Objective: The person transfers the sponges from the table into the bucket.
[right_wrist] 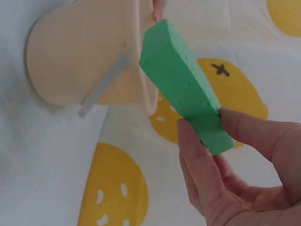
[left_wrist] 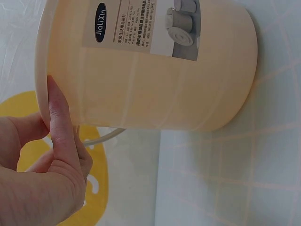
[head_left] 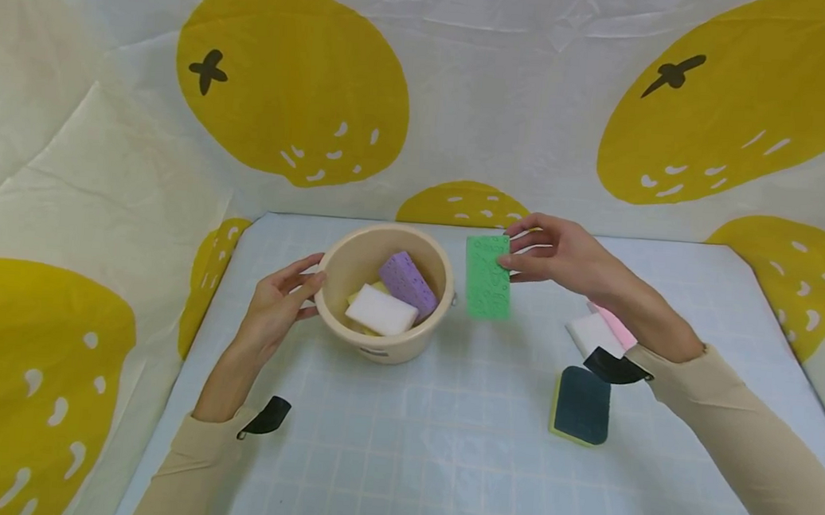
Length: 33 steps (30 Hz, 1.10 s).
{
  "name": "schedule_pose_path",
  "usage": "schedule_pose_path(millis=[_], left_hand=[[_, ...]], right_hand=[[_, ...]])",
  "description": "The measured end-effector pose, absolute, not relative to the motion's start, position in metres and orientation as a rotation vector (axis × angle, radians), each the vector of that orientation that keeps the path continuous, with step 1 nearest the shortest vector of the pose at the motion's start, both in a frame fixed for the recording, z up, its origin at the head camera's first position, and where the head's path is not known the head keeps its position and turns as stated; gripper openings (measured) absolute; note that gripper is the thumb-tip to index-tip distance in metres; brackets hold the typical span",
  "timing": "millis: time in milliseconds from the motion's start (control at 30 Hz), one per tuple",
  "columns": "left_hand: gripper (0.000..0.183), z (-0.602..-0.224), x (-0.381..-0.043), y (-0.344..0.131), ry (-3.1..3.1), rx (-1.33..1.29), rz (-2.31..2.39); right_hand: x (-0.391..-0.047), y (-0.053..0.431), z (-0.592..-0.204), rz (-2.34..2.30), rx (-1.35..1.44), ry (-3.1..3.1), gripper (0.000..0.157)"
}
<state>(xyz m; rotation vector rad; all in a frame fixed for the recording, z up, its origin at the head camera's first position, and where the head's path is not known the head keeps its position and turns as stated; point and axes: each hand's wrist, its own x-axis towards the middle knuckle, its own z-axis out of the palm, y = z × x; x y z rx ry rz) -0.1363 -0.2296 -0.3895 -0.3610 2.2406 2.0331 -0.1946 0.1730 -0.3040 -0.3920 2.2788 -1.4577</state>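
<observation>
At the table's (head_left: 384, 455) far side, a green sponge (head_left: 485, 290) is pinched by the right hand (head_left: 555, 255), just right of a bucket (head_left: 362, 256); its rim (left_wrist: 41, 66) is gripped at left by the left hand (head_left: 280, 294). Loading seems under way; a leftward shift is probably called for. Sponge pitted, block-shaped; bucket smooth, round.

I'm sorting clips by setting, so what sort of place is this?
Probably a small curtained-off staging area: sheeting with yellow fruit-like prints closes in the back and sides of a pale-blue gridded tabletop, which holds a household bucket.
</observation>
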Motion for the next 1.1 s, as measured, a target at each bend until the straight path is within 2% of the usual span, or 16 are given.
schedule_pose_path(millis=[200,500,1100], left_hand=[[0.052,-0.389,-0.137,-0.229,2.226,-0.362,2.048],[0.052,-0.387,-0.137,-0.228,2.234,-0.369,2.042],[0.051,-0.389,-0.135,-0.228,2.264,-0.376,2.013]], right_hand=[[-0.200,0.158,-0.302,-1.492,-0.417,2.246,0.051],[-0.212,0.128,-0.305,-1.622,-0.446,2.158,0.040],[-0.224,0.084,-0.317,-1.583,-0.507,2.165,0.041]])
